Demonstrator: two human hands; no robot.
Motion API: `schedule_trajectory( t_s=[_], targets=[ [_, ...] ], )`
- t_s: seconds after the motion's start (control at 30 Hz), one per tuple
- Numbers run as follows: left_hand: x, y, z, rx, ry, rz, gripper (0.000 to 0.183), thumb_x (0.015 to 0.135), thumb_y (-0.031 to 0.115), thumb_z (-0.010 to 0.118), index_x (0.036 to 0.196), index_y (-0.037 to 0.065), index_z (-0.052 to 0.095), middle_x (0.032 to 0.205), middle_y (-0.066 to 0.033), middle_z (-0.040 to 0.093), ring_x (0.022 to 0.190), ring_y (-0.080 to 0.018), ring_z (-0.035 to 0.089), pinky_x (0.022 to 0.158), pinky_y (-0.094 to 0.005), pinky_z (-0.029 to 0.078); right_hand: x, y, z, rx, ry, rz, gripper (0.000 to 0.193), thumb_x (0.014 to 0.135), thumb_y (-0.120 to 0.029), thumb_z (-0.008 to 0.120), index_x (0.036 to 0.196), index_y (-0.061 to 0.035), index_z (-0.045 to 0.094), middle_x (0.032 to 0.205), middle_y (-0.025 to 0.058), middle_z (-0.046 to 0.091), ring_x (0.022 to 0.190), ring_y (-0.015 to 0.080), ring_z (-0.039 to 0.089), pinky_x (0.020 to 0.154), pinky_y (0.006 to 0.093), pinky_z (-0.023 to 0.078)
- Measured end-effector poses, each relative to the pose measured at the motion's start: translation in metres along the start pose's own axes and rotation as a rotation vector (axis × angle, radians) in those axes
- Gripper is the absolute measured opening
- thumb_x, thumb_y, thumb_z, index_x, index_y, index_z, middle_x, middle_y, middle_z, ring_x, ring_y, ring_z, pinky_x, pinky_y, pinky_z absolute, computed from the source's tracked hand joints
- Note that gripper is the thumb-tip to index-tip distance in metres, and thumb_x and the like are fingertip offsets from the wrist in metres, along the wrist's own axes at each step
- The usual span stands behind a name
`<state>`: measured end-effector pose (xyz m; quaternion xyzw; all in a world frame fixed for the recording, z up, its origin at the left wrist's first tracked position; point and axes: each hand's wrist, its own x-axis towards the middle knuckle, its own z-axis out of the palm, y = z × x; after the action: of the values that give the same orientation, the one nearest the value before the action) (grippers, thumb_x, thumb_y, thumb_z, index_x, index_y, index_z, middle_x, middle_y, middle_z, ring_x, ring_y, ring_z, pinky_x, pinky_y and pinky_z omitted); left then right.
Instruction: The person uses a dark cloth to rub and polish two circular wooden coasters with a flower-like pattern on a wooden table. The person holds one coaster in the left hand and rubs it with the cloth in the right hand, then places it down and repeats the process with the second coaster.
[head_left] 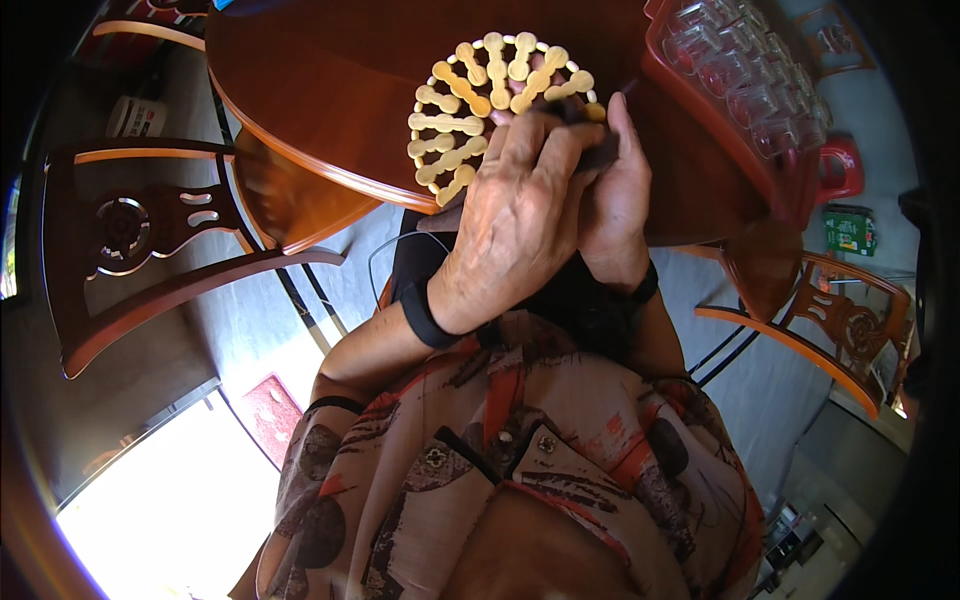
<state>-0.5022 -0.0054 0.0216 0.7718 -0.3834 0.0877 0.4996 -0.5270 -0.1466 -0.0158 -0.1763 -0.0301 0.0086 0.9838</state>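
Observation:
A round trivet (445, 124) of pale bamboo pieces, with small beads round its rim, is held up over the near edge of the table. My right hand (615, 205) supports it at its right side, thumb pointing up, with some fingertips showing through the gaps. My left hand (520, 190) lies across the trivet's lower right part, its fingers bent over a dark cloth (600, 150) that is bunched between the two hands. Much of the cloth and the trivet's lower right part are hidden by my hands.
Before me stands a round reddish-brown wooden table (320, 90). On its right, a red tray (690, 110) bears several upturned clear glasses (750, 90). Carved wooden chairs stand at the left (150, 235) and right (840, 320). A green package (850, 230) lies beyond the tray.

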Motion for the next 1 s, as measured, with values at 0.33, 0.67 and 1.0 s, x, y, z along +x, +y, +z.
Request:
schedule_trajectory(
  t_s=[0.33, 0.67, 1.0],
  targets=[
    [-0.02, -0.01, -0.025, -0.061, -0.094, 0.017, 0.03, 0.094, -0.004, 0.074, 0.123, 0.004, 0.074, 0.11, -0.0165, 0.066, 0.098, -0.0391, 0.071, 0.082, -0.0462, 0.061, 0.006, 0.008, 0.026, -0.343, 0.23, -0.08, 0.067, 0.122, -0.047, 0.029, 0.166, -0.0004, 0.048, 0.166, 0.0173, 0.056, 0.152, 0.0262, 0.055, 0.13, 0.0418, 0.041],
    [-0.02, -0.017, -0.027, -0.032, -0.142, 0.145, 0.035, 0.088, -0.003, 0.077, 0.121, 0.007, 0.076, 0.109, -0.013, 0.066, 0.099, -0.0334, 0.07, 0.083, -0.042, 0.061, 0.006, 0.0, 0.015, -0.459, 0.212, -0.011, 0.046, 0.112, -0.012, 0.056, 0.156, 0.0021, 0.057, 0.145, 0.0126, 0.07, 0.127, 0.0218, 0.071, 0.111, 0.0352, 0.057],
    [-0.051, -0.007, -0.079, 0.255, -0.338, 0.003, 0.03, 0.088, -0.003, 0.079, 0.117, 0.005, 0.08, 0.111, -0.0135, 0.07, 0.097, -0.0322, 0.074, 0.081, -0.0441, 0.065, 0.007, 0.006, -0.011, -0.163, 0.023, -0.037, 0.045, 0.115, -0.011, 0.053, 0.159, 0.0008, 0.053, 0.149, 0.015, 0.068, 0.135, 0.0277, 0.069, 0.117, 0.0453, 0.056]
  ],
)
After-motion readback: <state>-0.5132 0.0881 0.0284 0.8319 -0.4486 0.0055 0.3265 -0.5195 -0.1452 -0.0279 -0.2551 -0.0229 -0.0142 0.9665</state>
